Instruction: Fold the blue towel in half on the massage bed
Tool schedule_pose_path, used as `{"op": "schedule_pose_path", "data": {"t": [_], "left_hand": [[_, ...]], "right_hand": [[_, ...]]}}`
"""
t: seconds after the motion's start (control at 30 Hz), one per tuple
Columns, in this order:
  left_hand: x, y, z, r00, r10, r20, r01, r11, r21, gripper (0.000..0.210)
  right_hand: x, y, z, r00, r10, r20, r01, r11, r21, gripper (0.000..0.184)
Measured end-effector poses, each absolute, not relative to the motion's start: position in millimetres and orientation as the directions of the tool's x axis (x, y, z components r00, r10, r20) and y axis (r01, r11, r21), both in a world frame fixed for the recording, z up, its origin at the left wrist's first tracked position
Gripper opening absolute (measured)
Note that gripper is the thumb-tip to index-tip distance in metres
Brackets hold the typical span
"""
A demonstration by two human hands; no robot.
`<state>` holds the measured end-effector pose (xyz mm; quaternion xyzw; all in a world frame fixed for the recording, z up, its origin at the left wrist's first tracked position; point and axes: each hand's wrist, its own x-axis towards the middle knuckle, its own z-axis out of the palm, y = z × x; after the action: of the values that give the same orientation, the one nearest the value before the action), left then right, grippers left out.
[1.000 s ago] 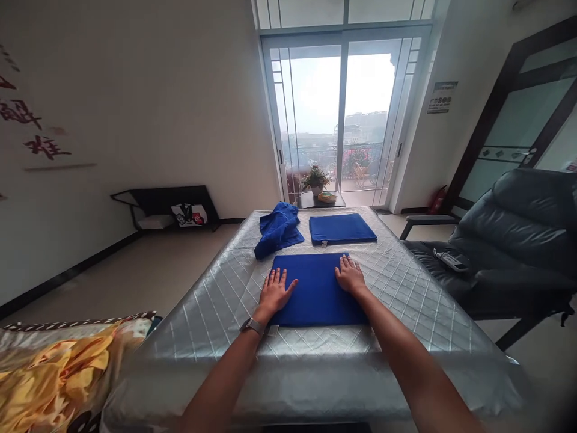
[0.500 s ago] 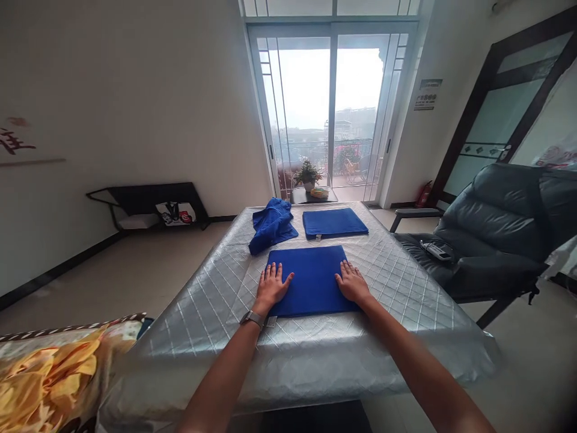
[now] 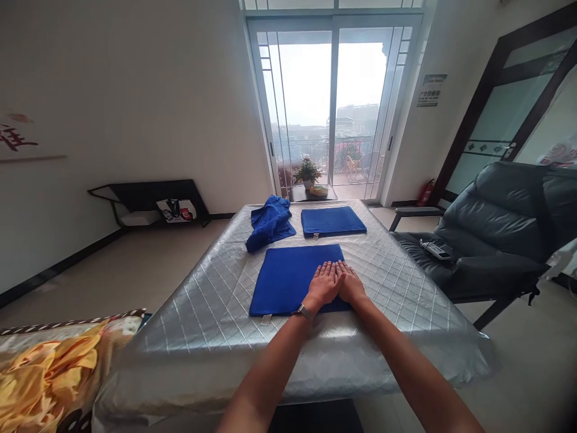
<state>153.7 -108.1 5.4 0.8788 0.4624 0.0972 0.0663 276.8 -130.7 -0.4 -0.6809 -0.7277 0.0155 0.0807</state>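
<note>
A blue folded cloth (image 3: 283, 276) lies flat on the silver quilted table cover (image 3: 207, 313), with a small white tag at its near left edge. My left hand (image 3: 324, 284) rests flat on the cloth's right half, fingers stretched out, a watch band on the wrist. Beside it, touching at the thumb, my right hand (image 3: 351, 282) lies flat over the cloth's right edge, fingers extended. Farther back is a second folded blue cloth (image 3: 333, 221), also tagged. To its left sits a crumpled blue cloth (image 3: 270, 222) in a loose heap.
A dark padded armchair (image 3: 500, 222) with a handset (image 3: 436, 250) on its seat stands to the right. Yellow fabric (image 3: 49, 373) lies at lower left. Behind the table, a small stand holds a potted plant (image 3: 307, 173) before the sliding glass door (image 3: 333, 108).
My left hand has slid right across the cloth to meet my right hand, which stayed near the right edge. The view has shifted slightly.
</note>
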Motion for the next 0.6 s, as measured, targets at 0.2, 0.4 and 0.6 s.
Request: {"op": "schedule_pose_path", "data": {"t": [0.2,0.4,0.6], "left_hand": [[83,-109,5,0.454,0.890,0.032,0.876,-0.453,0.167,0.085],[-15,-124,-1,0.268,0.963,0.025,0.960,-0.269,0.077,0.086],[-32,-136,-1,0.242,0.968,0.060,0.968,-0.245,0.045,0.090]], "right_hand": [[273,-130,3,-0.014,0.994,0.105,0.984,0.033,-0.173,0.062],[273,-129,4,-0.010,0.995,0.100,0.984,0.027,-0.175,0.062],[269,-136,13,0.020,0.989,0.145,0.990,0.001,-0.144,0.060]]}}
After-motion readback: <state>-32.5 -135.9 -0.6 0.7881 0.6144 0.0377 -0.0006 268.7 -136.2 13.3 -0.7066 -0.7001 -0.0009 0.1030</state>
